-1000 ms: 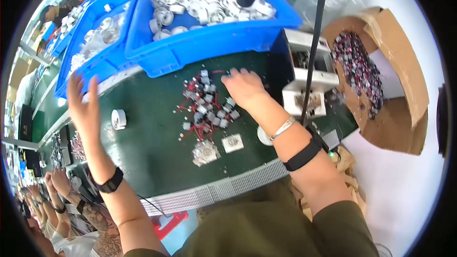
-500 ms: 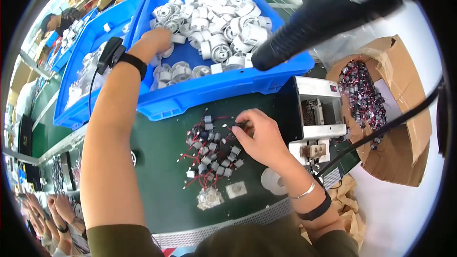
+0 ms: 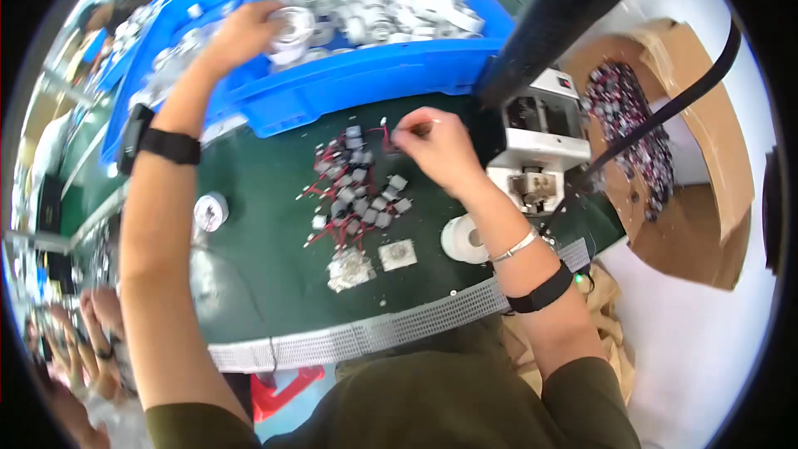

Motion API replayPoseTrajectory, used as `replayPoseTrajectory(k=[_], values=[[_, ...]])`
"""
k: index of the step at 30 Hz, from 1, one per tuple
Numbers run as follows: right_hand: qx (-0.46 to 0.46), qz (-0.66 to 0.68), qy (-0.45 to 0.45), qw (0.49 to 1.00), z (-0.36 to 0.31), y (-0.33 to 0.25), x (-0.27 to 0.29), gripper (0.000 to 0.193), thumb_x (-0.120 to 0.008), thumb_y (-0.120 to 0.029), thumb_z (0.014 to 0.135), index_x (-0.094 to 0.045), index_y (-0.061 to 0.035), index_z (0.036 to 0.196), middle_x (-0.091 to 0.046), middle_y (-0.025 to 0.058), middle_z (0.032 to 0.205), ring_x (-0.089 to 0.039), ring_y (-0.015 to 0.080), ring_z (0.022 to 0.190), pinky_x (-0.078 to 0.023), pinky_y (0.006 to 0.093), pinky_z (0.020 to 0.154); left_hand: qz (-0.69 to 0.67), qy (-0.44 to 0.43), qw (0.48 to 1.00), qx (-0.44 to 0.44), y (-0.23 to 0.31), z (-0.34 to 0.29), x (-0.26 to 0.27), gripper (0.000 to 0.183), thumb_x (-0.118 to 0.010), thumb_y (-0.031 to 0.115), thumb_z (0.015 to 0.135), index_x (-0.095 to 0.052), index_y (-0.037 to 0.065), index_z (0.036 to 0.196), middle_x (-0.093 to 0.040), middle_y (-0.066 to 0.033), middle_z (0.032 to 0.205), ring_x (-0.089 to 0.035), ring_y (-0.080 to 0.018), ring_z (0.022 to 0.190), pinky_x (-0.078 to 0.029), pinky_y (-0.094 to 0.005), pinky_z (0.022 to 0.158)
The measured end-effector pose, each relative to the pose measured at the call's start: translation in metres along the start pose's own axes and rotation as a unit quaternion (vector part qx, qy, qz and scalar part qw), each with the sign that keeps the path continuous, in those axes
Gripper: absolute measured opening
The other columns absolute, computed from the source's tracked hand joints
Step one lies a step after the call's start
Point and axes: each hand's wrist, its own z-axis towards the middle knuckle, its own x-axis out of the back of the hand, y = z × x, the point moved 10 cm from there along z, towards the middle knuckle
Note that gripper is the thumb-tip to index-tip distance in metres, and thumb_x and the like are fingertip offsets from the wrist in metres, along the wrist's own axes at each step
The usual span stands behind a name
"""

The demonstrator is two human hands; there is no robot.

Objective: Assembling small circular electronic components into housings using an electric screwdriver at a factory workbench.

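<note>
My left hand [image 3: 243,33] is over the near left corner of the large blue bin [image 3: 357,71], its fingers closed on the edge of a white round plastic housing [image 3: 293,36]. Many similar white parts [image 3: 391,0] fill that bin. Above the green table, my right hand [image 3: 439,148] pinches a small motor, mostly hidden by the fingers. A red wire [image 3: 385,135] with a white end sticks up beside the fingertips. Left of that hand lies a pile of small grey motors [image 3: 359,195] with red wires.
A white machine [image 3: 544,145] stands to the right, near a cardboard box [image 3: 706,175] of wired parts. A black flexible tube [image 3: 540,29] slants overhead. A white roll [image 3: 465,241], a round white part [image 3: 211,211] and two flat pale pieces [image 3: 397,254] lie on the table [image 3: 274,283].
The view has tilted, so the bins and table sit higher. My left hand has drawn back to the bin's near corner with a white housing. The right hand has lifted slightly off the pile.
</note>
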Motion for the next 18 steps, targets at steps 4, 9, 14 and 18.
replayPoseTrajectory(k=[4,9,14,18], values=[[-0.021,0.119,0.039,0.992,-0.001,0.011,0.022,0.015,-0.064,-0.002,0.079,-0.064,0.0003,0.094,-0.064,0.0066,0.080,-0.062,0.0146,0.067,-0.049,0.0253,0.061,-0.015,0.150,0.986,-0.067,0.047,-0.049,0.004,0.043,-0.061,0.029,0.082,-0.059,0.004,0.117,-0.067,-0.0163,0.088,-0.065,-0.0231,0.070,-0.050,-0.0363,0.070],[0.125,0.057,0.082,0.987,-0.052,-0.060,0.032,0.018,-0.064,0.003,0.081,-0.063,0.0013,0.098,-0.063,0.0055,0.095,-0.059,0.0107,0.081,-0.047,0.0222,0.072,-0.046,0.282,0.958,-0.022,0.049,-0.092,0.017,0.032,-0.059,0.021,0.082,-0.063,0.004,0.108,-0.067,-0.0182,0.087,-0.067,-0.0295,0.075,-0.052,-0.0384,0.069],[0.174,0.170,0.157,0.957,-0.148,-0.101,0.083,0.030,-0.060,0.013,0.078,-0.052,0.0060,0.106,-0.059,0.0154,0.106,-0.059,0.0198,0.094,-0.052,0.0297,0.082,-0.326,-0.051,0.936,-0.123,0.148,-0.169,-0.115,0.025,-0.060,0.012,0.082,-0.064,0.004,0.105,-0.067,-0.0116,0.086,-0.065,-0.0198,0.074,-0.053,-0.0343,0.069],[0.165,0.149,0.080,0.972,-0.167,-0.080,0.095,0.030,-0.059,0.015,0.077,-0.053,0.0059,0.104,-0.052,0.0187,0.116,-0.056,0.0221,0.102,-0.049,0.0291,0.084,-0.239,-0.027,0.959,-0.151,0.208,-0.209,-0.162,0.021,-0.058,0.014,0.074,-0.066,0.006,0.092,-0.061,-0.0162,0.074,-0.062,-0.0347,0.071,-0.051,-0.0423,0.065]])
